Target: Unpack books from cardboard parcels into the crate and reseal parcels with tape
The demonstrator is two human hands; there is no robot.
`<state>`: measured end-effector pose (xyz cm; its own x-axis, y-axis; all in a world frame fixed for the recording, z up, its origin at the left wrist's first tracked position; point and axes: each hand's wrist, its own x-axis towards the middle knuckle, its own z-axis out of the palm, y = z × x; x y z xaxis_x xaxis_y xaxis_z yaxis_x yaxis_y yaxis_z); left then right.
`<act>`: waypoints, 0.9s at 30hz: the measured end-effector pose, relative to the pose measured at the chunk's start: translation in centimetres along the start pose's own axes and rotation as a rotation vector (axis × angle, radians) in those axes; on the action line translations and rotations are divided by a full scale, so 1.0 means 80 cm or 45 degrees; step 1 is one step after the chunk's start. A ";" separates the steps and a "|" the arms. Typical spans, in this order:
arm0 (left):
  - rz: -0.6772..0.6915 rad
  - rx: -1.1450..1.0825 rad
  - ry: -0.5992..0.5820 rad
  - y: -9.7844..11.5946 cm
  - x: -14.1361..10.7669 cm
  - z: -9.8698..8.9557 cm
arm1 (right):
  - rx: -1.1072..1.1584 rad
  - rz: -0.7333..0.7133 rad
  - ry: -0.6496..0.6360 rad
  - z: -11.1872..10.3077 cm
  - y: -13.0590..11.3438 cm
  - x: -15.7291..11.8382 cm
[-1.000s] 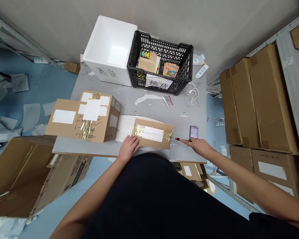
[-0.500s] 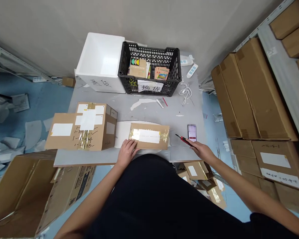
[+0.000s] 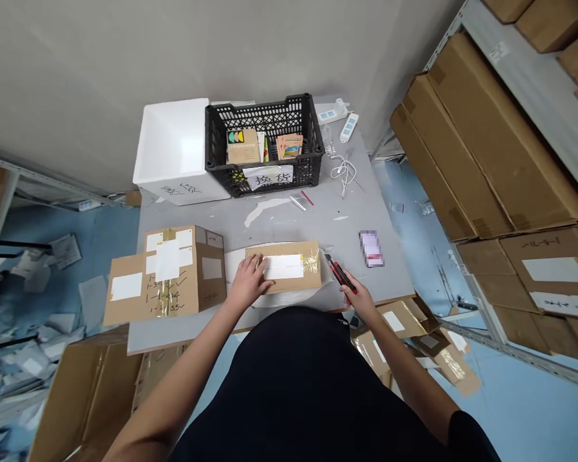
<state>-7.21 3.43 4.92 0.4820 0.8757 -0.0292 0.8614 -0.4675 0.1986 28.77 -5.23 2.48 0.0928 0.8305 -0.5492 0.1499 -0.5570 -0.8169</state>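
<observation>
A flat brown cardboard box with a white label and clear tape at its right end lies near the table's front edge. My left hand rests on the left end of this box, fingers spread over it. In my right hand is a red and black box cutter, its tip pointing up and left near the box's right end. The phone lies on the table beyond my right hand. Left of the flat box stands a larger carton with labels and handwriting.
At the back of the table stand a white foam box and a black crate holding booklets. Power strips and a white cable lie at the back right. Cartons fill the right shelf; an open carton sits lower left.
My right hand has brought the cutter left, closer to the box's right end. My left hand has stayed on the box, its fingers now further onto the top. The view has shifted.
</observation>
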 end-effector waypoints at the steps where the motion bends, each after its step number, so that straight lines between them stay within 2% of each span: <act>1: 0.020 0.019 -0.054 -0.001 0.010 -0.001 | 0.025 -0.005 -0.004 0.000 -0.001 0.000; 5: 0.056 0.065 -0.219 -0.002 0.044 0.004 | 0.092 -0.018 -0.022 -0.001 -0.011 0.004; 10: 0.020 0.045 -0.285 -0.001 0.064 0.016 | 0.105 -0.011 -0.067 -0.001 -0.024 0.018; 18: 0.014 0.107 -0.139 0.011 0.051 0.032 | 0.195 -0.013 -0.194 -0.004 -0.023 0.034; 27: 0.007 0.088 -0.065 0.014 0.054 0.037 | 0.194 -0.013 -0.212 -0.001 -0.022 0.039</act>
<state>-3.70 6.31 2.09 0.4928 0.8666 -0.0788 0.8669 -0.4810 0.1312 28.90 -1.69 2.26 -0.0735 0.8308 -0.5517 -0.0015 -0.5533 -0.8330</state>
